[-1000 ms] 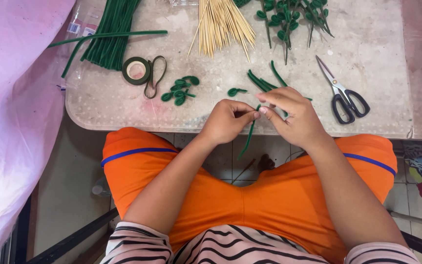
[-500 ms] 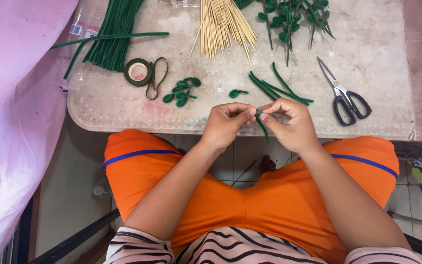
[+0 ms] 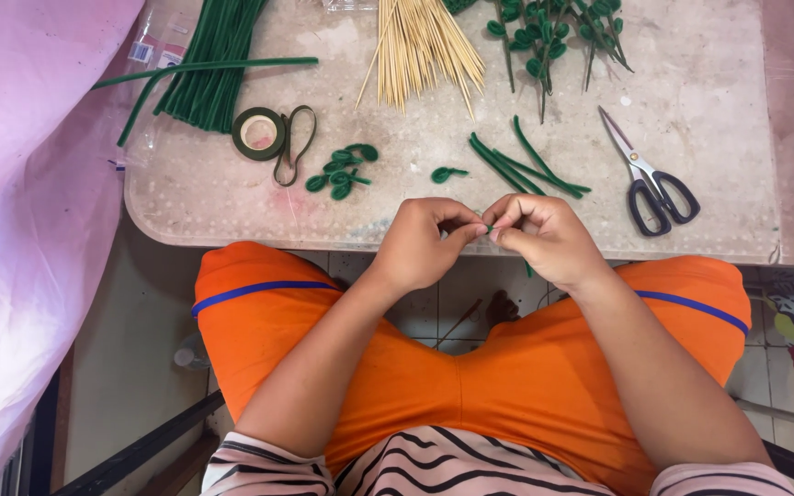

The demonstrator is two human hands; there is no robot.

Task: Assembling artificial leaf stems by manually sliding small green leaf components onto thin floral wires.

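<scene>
My left hand [image 3: 423,243] and my right hand [image 3: 544,237] meet fingertip to fingertip at the near edge of a pale table [image 3: 709,174], above my orange-clad knees. Between them they pinch a short green pipe cleaner piece [image 3: 489,228]; only a tiny bit shows between the fingertips, and a green end pokes out below my right hand. Cut green pipe cleaner lengths [image 3: 526,167] lie just beyond my right hand. A small bent green loop [image 3: 446,173] and a cluster of green leaf shapes [image 3: 342,170] lie beyond my left hand.
Black-handled scissors [image 3: 647,179] lie at the right. A roll of green floral tape [image 3: 260,133], a bundle of long green pipe cleaners [image 3: 213,60], wooden skewers [image 3: 420,46] and finished green leaf stems [image 3: 544,37] fill the far side. Pink cloth [image 3: 20,211] hangs at left.
Both hands have drawn closer together and toward the table's near edge, and the green piece that hung down between them is now mostly hidden in the fingers.
</scene>
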